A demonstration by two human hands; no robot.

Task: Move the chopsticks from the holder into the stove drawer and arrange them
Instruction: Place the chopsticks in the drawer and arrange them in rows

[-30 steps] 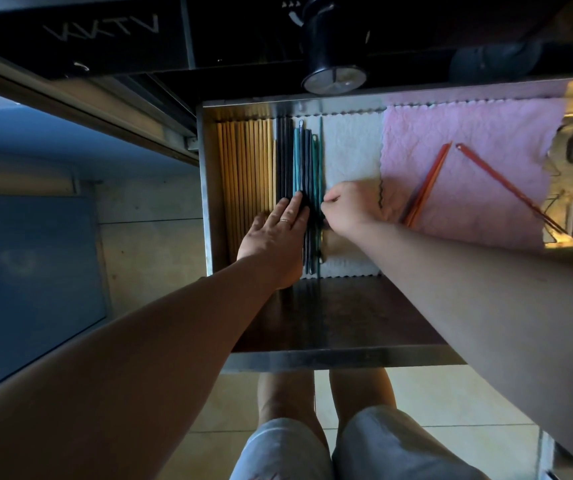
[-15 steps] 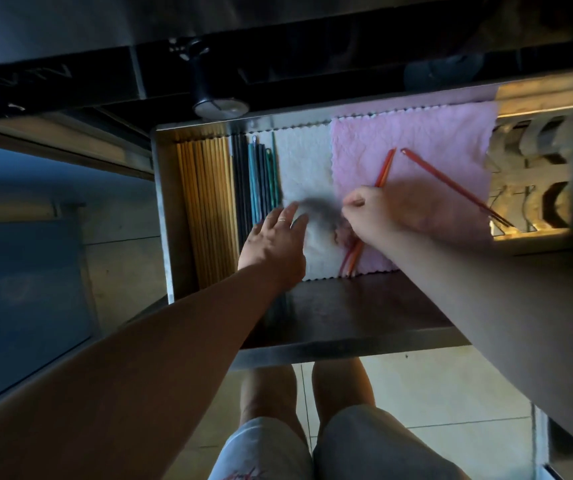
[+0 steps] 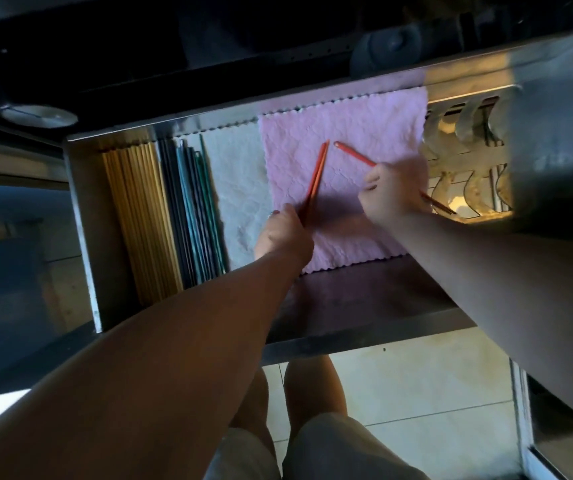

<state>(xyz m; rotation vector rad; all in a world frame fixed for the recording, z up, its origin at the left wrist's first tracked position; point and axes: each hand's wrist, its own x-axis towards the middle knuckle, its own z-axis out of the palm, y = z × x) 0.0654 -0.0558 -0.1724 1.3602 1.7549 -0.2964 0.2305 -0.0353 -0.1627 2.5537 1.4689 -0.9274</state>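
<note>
Red chopstick mid-length hidden, right hand

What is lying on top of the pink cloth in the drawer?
On the pink cloth lie orange-red chopsticks: one bunch at the left hand, another under the right hand. The hands cover their near ends, so each grip is unclear.

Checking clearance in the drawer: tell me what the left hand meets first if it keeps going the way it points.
Probably only the pink cloth under the left hand and its orange chopsticks, then the drawer's metal back wall; depth unclear.
</note>
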